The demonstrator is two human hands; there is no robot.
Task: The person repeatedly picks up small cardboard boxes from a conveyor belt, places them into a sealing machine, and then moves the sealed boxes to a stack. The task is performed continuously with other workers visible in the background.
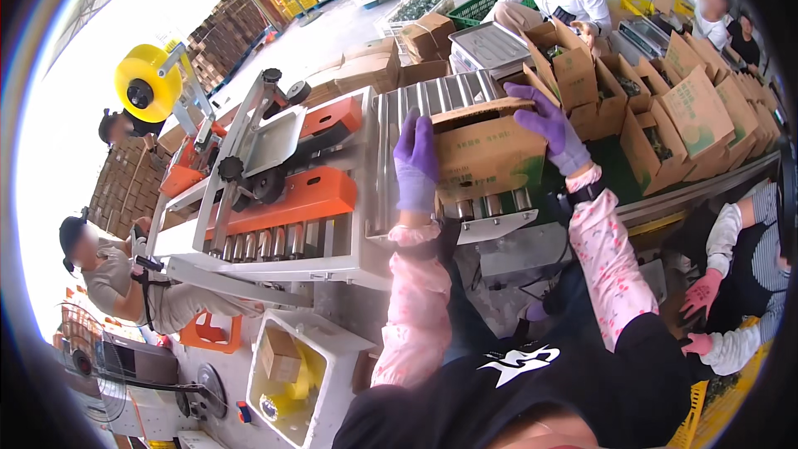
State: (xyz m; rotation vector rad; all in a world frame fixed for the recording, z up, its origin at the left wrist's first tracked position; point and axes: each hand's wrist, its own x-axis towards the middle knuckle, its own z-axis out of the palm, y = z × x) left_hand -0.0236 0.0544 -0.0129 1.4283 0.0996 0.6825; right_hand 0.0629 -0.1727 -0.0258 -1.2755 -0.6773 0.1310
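A printed cardboard box [489, 159] with green markings sits on the metal roller conveyor [430, 96] before me, its top flaps partly folded in and a dark gap along the top. My left hand [416, 156], in a purple glove, presses against the box's left end with fingers pointing up. At the right end, my right hand [552, 128], gloved alike, has its thumb on the front upper edge and its fingers over the back flap. The contents of this box are hidden. To the left stands a carton taping machine [268, 187] with orange side guides [293, 199].
Open cardboard boxes [654, 137] holding dark green goods crowd the belt to the right. A yellow tape roll [148, 83] tops the machine. Behind the rollers stands a scale [489, 43]. Co-workers are around, one with pink gloves [703, 293] close by. A white bin [312, 380] stands below left.
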